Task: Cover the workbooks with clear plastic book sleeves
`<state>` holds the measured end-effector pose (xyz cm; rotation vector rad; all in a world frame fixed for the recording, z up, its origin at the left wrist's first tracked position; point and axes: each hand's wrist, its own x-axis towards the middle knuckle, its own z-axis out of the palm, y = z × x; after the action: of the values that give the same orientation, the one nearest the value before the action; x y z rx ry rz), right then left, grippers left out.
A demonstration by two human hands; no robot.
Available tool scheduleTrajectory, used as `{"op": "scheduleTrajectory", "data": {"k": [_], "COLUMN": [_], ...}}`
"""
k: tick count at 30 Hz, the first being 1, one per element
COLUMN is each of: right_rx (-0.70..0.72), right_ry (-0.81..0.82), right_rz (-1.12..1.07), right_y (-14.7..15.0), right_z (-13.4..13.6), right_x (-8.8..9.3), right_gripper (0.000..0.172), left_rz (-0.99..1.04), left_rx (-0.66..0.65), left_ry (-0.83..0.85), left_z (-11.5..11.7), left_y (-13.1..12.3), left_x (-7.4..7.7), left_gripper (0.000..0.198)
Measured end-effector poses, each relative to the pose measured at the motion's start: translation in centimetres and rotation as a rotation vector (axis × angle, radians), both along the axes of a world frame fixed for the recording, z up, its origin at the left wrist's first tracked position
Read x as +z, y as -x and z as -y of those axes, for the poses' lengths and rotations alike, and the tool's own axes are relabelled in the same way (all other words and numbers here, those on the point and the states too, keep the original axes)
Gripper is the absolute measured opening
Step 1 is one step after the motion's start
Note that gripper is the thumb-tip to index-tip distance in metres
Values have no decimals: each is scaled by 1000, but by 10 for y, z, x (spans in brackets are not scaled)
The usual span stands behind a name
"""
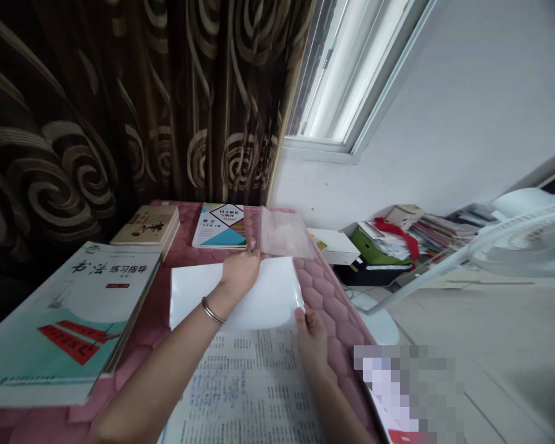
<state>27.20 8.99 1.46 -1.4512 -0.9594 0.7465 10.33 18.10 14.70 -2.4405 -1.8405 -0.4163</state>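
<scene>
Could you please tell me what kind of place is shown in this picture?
Probably a room in a home, perhaps a bedroom: a patterned curtain hangs beside a pink quilted surface, and what looks like a white fan stands nearby.

There are two hands, one left hand (241, 271) and one right hand (312, 338), at one white sheet (240, 296). One bracelet (213, 310) circles the left wrist. Nearer than the hands lies one printed booklet (254, 388). Left of them stand two book stacks, one large-format stack (87, 302) and one small-format stack (145, 225), their books too hidden to count. Beyond the hands lies one maths booklet (219, 226); to their right stands one fan (448, 265).
</scene>
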Motion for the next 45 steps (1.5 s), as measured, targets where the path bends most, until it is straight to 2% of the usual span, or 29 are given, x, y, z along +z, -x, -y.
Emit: {"op": "scheduleTrajectory", "data": {"k": [5,9,14,22,28,32,35,39,42,45], "right_rx": [-38,-54,29,12,-35,34,3,-25,18,7], "right_ry": [-21,-31,-43,-19,-29,3,-16,-18,-10,-13], "right_rz": [30,59,-82,-112,-166,-67,29,28,2,21], "right_y": [5,5,1,-2,2,-2,-5,-4,-3,-3], "right_z": [2,2,3,0,1,1,0,-3,-9,-19], "right_x": [7,5,0,-1,7,10,8,8,13,18], "right_gripper": [41,38,38,42,48,52,49,46,42,37], "left_rz": [-23,43,90,-24,-37,-11,54,65,9,-71], "left_rx": [19,14,-13,-66,-97,-91,-72,-64,0,65], "left_ry": [5,16,63,15,0,28,92,226,243,149], "left_z": [5,10,13,19,20,18,15,6,-6,-18], "left_y": [7,12,20,16,13,15,32,73,91,92], "left_x": [-3,2,8,3,1,7,19,30,29,20], "left_gripper": [41,36,29,34,32,33,35,34,32,39]}}
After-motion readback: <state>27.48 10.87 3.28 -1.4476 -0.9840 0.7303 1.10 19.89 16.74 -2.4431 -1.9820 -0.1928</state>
